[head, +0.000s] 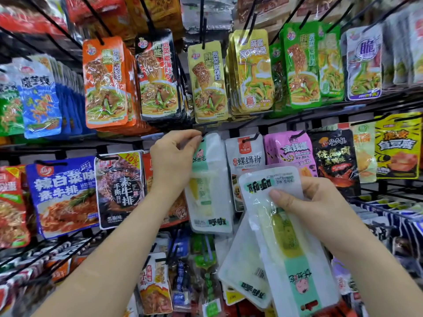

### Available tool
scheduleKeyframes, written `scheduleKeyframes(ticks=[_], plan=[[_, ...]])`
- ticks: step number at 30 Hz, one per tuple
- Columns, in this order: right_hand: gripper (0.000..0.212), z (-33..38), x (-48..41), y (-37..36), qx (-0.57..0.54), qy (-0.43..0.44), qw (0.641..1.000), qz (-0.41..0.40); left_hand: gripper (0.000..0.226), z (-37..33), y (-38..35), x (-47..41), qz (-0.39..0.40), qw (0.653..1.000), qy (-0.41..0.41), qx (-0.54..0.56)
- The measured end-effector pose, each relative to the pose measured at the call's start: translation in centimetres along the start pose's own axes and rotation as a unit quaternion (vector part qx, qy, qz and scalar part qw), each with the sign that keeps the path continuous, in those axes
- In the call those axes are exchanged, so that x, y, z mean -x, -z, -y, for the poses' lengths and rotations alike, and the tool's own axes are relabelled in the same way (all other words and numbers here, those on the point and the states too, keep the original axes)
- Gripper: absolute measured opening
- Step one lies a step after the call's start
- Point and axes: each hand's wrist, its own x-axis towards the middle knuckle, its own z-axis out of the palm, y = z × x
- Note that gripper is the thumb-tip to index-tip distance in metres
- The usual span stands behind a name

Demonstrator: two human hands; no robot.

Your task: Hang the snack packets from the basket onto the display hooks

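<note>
Restocking under way: my left hand [176,156] pinches the top of a white-and-green packet [209,186] at the hook [203,137], dead centre. At four o'clock my right hand [320,202] grips a fan of spare packets [281,236], held upside down. In my judgement the hang hole should meet the hook tip squarely and slide well back before the pinch eases. The wire rack [297,115] fills the view, with orange packs [105,81] at ten o'clock and a yellow pack [398,145] at three. No basket is in view.

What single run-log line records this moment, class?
step: hanging packet | left hand: pinches top of white-green packet | right hand: holds spare packets, upside down
</note>
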Motion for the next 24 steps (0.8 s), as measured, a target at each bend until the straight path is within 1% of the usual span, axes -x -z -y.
scheduleKeyframes(ticks=[2,5,9,12,14,16,18,19,21,22,23,24], plan=[[0.018,0.2,0.0,0.0,-0.007,-0.005,1.000,0.006,0.013,0.1,0.2,0.1,0.007,1.000,-0.015,-0.008],[0.021,0.4,-0.1,-0.3,-0.011,-0.005,1.000,0.017,0.015,-0.4,0.3,0.3,-0.001,1.000,-0.028,0.008],[0.020,0.2,-0.2,-0.7,-0.018,-0.007,1.000,0.022,0.014,-0.9,0.0,0.0,0.001,0.999,0.013,0.033],[0.021,0.2,-0.2,-0.9,-0.019,-0.006,1.000,0.024,0.011,-0.4,-0.2,0.3,0.019,0.999,0.028,0.011],[0.022,0.1,-0.2,-0.9,-0.016,-0.008,1.000,0.025,0.013,-0.1,-0.3,0.5,0.033,0.999,0.019,-0.023],[0.023,0.1,-0.3,-0.8,-0.012,-0.006,1.000,0.027,0.021,0.0,-0.2,0.8,0.044,0.996,-0.024,-0.076],[0.022,0.2,-0.3,-0.7,-0.013,-0.004,0.999,0.032,0.030,0.2,0.2,1.4,0.025,0.983,-0.114,-0.143],[0.020,0.2,-0.3,-0.6,-0.015,-0.005,0.999,0.037,0.029,0.5,0.5,1.9,0.004,0.971,-0.162,-0.177],[0.016,0.3,-0.4,-0.4,-0.015,-0.008,0.999,0.052,0.017,1.0,1.1,3.3,-0.022,0.943,-0.239,-0.230],[0.015,0.3,-0.5,-0.3,-0.013,-0.008,0.998,0.056,0.013,1.3,1.2,4.0,-0.004,0.931,-0.261,-0.256],[0.015,0.3,-0.6,-0.3,-0.012,-0.008,0.998,0.058,0.017,1.6,1.0,4.5,0.036,0.920,-0.263,-0.288],[0.015,0.3,-0.7,-0.3,-0.013,-0.010,0.998,0.058,0.028,1.9,0.7,4.8,0.089,0.908,-0.247,-0.326]])
